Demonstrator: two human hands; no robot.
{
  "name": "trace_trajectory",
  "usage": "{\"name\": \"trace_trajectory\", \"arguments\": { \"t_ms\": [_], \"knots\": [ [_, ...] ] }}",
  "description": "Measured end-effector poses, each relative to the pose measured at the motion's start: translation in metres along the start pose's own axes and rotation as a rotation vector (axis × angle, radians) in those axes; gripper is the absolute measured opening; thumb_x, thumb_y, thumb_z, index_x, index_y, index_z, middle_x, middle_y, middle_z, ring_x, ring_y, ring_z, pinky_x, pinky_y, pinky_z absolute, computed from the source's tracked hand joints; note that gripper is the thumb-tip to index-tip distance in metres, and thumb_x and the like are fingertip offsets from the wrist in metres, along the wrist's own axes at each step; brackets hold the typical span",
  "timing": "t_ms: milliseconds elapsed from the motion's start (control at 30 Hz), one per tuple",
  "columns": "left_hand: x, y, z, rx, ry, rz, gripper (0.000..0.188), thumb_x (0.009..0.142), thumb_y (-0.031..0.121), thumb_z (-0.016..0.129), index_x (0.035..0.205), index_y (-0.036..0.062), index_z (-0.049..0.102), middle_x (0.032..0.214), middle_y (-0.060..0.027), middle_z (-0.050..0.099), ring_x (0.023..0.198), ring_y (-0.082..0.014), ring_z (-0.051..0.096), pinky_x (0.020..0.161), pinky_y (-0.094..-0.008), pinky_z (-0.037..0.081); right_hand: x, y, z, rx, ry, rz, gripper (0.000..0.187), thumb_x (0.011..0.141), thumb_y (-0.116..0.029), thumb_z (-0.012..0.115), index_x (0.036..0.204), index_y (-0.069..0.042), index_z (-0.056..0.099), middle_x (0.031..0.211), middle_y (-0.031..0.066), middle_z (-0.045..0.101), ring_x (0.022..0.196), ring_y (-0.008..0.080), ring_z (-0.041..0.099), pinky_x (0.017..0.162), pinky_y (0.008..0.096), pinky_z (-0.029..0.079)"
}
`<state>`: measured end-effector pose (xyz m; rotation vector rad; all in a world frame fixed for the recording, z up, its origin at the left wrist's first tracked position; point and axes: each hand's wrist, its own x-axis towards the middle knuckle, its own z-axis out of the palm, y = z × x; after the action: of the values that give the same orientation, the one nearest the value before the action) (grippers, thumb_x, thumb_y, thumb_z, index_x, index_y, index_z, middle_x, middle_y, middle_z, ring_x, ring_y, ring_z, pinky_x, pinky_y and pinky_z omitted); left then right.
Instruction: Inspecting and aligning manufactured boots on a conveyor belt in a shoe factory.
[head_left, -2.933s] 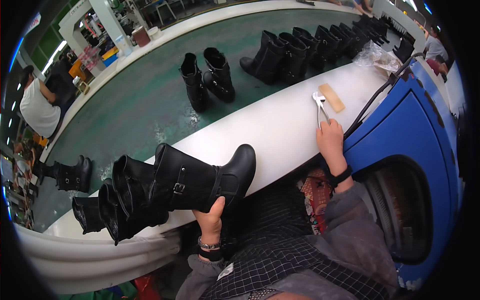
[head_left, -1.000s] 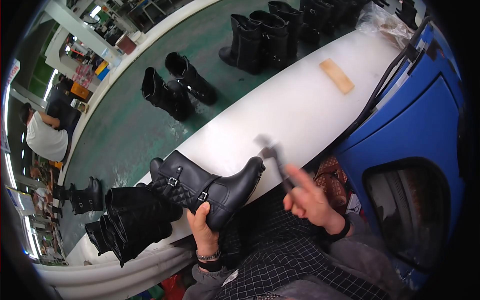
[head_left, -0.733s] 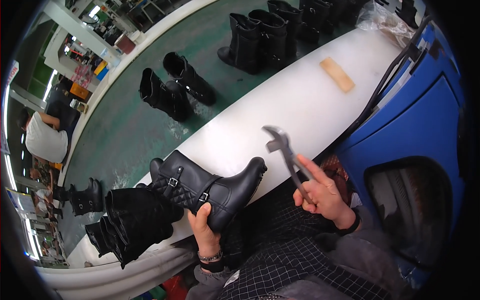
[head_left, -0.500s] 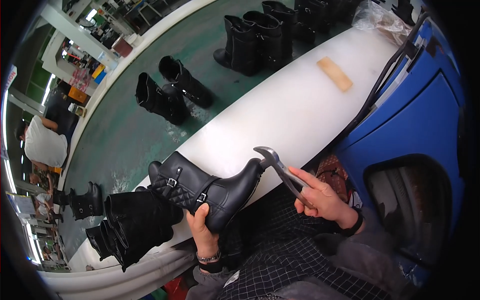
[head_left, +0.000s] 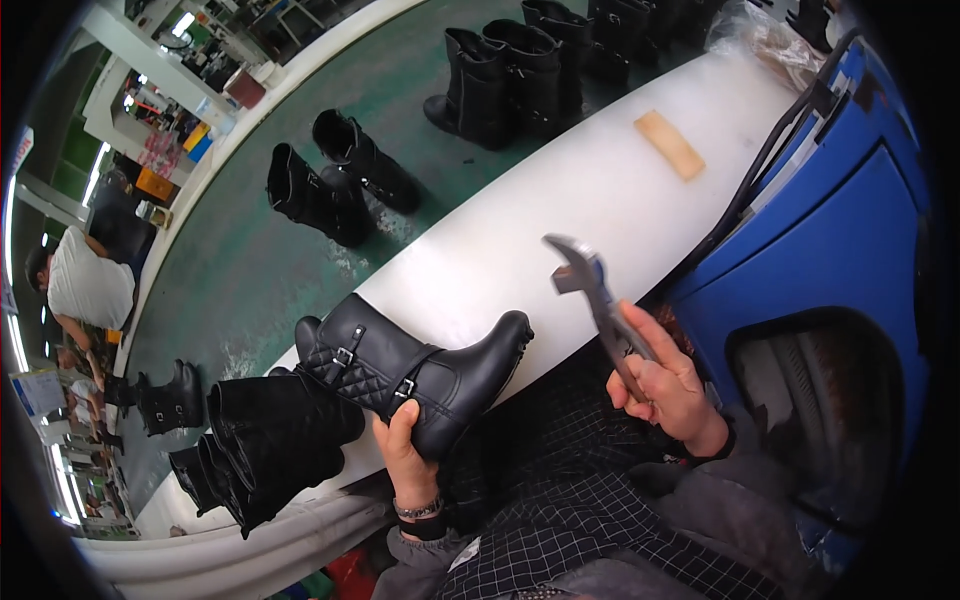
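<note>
Head cam: the metal pincers [head_left: 590, 282] were right at the black boot's [head_left: 450, 385] toe a moment ago, now they're lifted off to the right, so I'd guess the toe work's between taps. Boot's at the white bench's [head_left: 510, 250] near edge, left hand [head_left: 408, 462] gripping its ankle, thumb on top; right hand's [head_left: 678, 392] curled around the handles.

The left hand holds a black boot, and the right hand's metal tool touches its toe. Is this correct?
Not quite: the head view shows the metal tool in the right hand apart from the toe. The left hand does hold the black boot.
</note>
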<state>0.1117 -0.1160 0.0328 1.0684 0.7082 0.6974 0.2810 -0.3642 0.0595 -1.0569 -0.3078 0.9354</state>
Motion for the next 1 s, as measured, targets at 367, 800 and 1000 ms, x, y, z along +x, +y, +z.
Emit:
{"name": "trace_trajectory", "arguments": {
  "t_ms": [367,800,1000],
  "knots": [
    [0.0,0.003,0.005,-0.011,0.016,0.018,0.058,0.08,0.011,0.06,0.133,-0.0044,0.042,0.117,-0.0163,0.058,0.102,-0.0263,0.063,0.09,-0.0364,0.053,0.001,-0.003,0.005,0.036,0.028,0.047,0.052,0.1,-0.016,0.039,0.149,-0.008,0.026,0.077,0.0048,0.056,0.058,0.0047,0.04,0.053,0.0186,0.036],
    [-0.003,0.001,0.0,-0.001,0.027,0.022,0.057,0.08,0.009,0.061,0.132,-0.0044,0.042,0.118,-0.0164,0.058,0.101,-0.0252,0.063,0.088,-0.0355,0.053,0.001,0.014,0.003,0.077,-0.003,-0.136,0.053,0.1,-0.022,0.038,0.15,-0.009,0.026,0.076,0.0065,0.057,0.054,0.0052,0.04,0.05,0.0198,0.035],
    [0.003,-0.001,0.001,-0.022,0.015,0.023,0.055,0.081,0.01,0.061,0.131,-0.0048,0.044,0.117,-0.0153,0.059,0.1,-0.0237,0.063,0.087,-0.0342,0.054,0.001,0.04,-0.007,0.041,-0.054,0.259,0.053,0.101,-0.028,0.043,0.148,-0.007,0.032,0.073,0.0021,0.057,0.055,0.0047,0.044,0.05,0.0189,0.036]
  ]
}}
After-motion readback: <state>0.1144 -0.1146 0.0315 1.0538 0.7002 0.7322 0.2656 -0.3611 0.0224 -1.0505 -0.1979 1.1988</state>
